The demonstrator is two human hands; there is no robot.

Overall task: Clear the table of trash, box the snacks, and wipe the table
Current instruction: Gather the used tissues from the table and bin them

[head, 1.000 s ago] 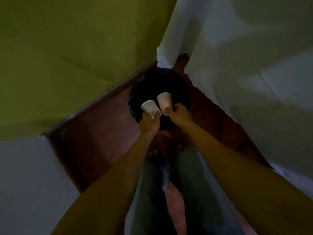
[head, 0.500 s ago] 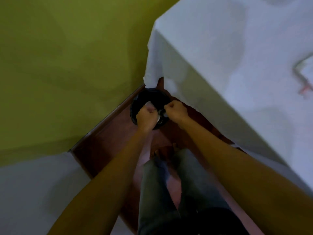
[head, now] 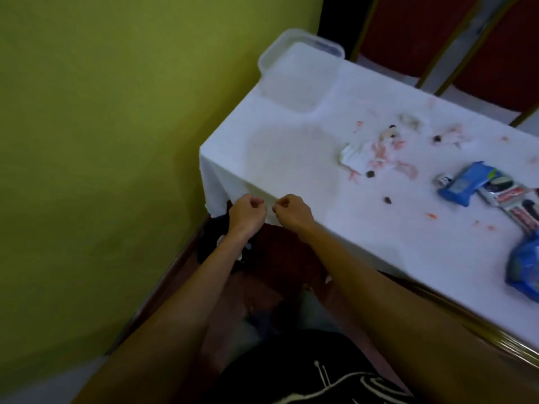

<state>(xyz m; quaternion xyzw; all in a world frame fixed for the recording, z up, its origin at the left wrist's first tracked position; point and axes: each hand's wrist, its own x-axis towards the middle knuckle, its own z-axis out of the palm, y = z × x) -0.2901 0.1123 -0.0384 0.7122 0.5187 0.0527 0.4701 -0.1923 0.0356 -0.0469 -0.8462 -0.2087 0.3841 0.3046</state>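
My left hand (head: 246, 212) and my right hand (head: 291, 211) hover side by side at the near corner of the white-clothed table (head: 291, 170), fingers curled, holding nothing. Below them on the floor stands a black bin (head: 208, 240), mostly hidden by my left forearm, with bits of white cup (head: 221, 239) showing inside. On the table lie a crumpled, red-stained napkin (head: 355, 156), dark crumbs (head: 387, 200), a blue snack pack (head: 463, 182), a cookie pack (head: 507, 196) and a blue bag (head: 525, 266). A clear plastic box (head: 297, 74) sits at the far corner.
A green wall (head: 102, 141) runs along the left, close to the table's end. Red chairs (head: 408, 33) stand behind the table. Red smears and scraps (head: 402, 167) dot the cloth. My legs and the dark floor (head: 280, 258) fill the gap below.
Both hands let go of the white cups over the black bin and rose to the table's corner. The view lifted from the floor to the tabletop.
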